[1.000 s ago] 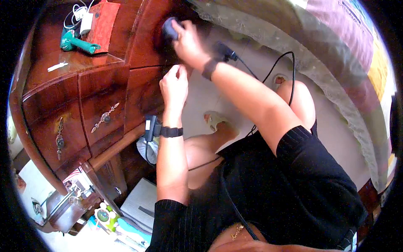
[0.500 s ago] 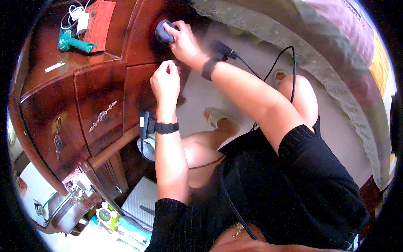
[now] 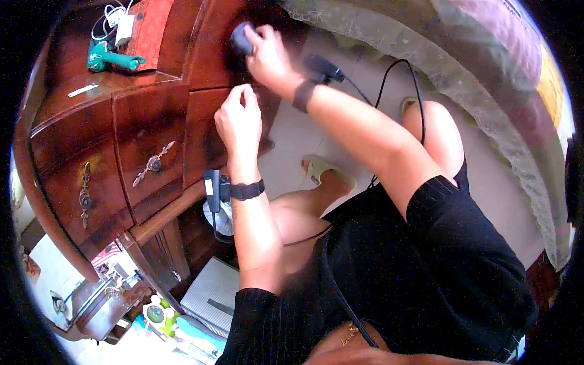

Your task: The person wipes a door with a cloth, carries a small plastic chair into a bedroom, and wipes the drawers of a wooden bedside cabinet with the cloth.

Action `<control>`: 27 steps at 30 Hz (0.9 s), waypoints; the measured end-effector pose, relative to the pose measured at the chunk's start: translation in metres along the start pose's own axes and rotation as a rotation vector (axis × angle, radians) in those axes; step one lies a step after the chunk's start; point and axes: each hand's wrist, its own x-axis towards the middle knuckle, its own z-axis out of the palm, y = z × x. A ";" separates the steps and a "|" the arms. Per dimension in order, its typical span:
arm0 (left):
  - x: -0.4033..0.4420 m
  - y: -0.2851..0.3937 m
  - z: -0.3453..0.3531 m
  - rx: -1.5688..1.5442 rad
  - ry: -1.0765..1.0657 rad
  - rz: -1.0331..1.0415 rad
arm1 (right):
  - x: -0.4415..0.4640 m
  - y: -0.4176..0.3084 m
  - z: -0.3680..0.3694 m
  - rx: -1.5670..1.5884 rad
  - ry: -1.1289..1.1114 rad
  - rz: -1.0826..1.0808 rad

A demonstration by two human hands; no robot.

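My right hand (image 3: 272, 61) is closed round a small blue-grey bundle (image 3: 243, 39), rounded and apparently of folded cloth. It holds the bundle against or just in front of the dark reddish-brown wood of the cabinet (image 3: 210, 45); whether they touch I cannot tell. Slightly lower and to the left, my left hand (image 3: 238, 118) has its fingers curled and pressed together near a cabinet drawer front. What those fingers hold, if anything, is hidden. Each wrist wears a black strap with a small black box, and a cable runs from each box.
A green hair-dryer-like tool (image 3: 112, 59) and a white plug adapter (image 3: 125, 29) with cord lie on the cabinet top by a red cloth (image 3: 151, 36). Ornate handles (image 3: 154, 164) stick out from the drawers. A bed with a lace-edged cover (image 3: 468, 103) stands right; a grey ribbed box (image 3: 210, 292) sits below.
My right hand and the bundle have shifted slightly right and up, blurred by motion. The left hand keeps its curled shape almost in place. The whole view has tilted a little.
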 end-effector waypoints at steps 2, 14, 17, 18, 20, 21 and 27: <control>0.001 0.005 -0.004 -0.092 0.010 -0.012 | 0.018 0.014 -0.001 -0.054 0.045 0.010; 0.000 -0.002 0.003 -0.053 -0.050 -0.024 | 0.025 0.015 -0.010 -0.042 0.042 0.016; 0.001 -0.003 0.004 0.049 -0.033 -0.008 | 0.010 -0.001 -0.007 -0.048 -0.008 -0.049; 0.002 -0.004 0.004 0.084 -0.029 -0.005 | 0.005 -0.008 -0.008 -0.046 -0.034 -0.036; 0.006 -0.001 0.004 0.046 -0.039 -0.018 | 0.007 -0.002 -0.010 0.013 -0.016 -0.059; 0.006 0.000 0.004 0.012 -0.053 -0.026 | 0.012 0.002 -0.011 0.015 -0.005 -0.055; 0.000 -0.012 0.010 -0.023 -0.048 -0.028 | 0.019 0.016 0.000 0.021 -0.002 -0.035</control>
